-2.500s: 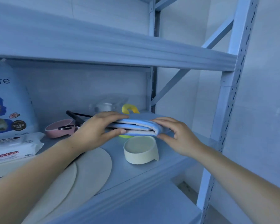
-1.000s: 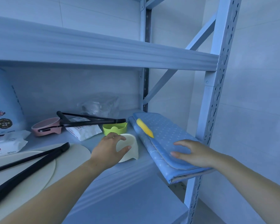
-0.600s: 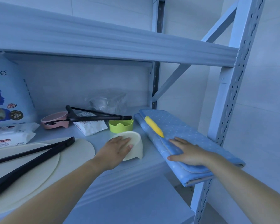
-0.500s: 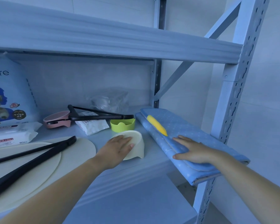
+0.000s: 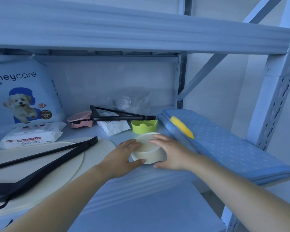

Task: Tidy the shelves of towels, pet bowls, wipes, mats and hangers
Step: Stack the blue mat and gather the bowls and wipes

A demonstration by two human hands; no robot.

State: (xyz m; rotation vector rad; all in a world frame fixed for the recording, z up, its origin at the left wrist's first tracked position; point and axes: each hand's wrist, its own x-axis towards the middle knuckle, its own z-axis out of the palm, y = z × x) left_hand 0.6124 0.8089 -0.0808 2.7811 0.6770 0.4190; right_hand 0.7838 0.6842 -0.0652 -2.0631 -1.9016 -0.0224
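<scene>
The big bag (image 5: 23, 91) with the dog picture runs off the left edge and loses the first letters of its name. The front hanger (image 5: 45, 168) and the round mats (image 5: 65, 173) under it are cut off there too. The back hanger (image 5: 124, 117) hides part of the pink bowl (image 5: 79, 120) and of a small packet (image 5: 114, 128), whose print is too small to read. What the clear bag (image 5: 131, 101) holds cannot be told. The left hand (image 5: 122, 156) and right hand (image 5: 172, 154) cover both sides of the cream bowl (image 5: 148, 150), which hides part of the green bowl's (image 5: 144, 127) base. The yellow thing (image 5: 182, 127) on the blue cloth (image 5: 224, 144) cannot be named.
</scene>
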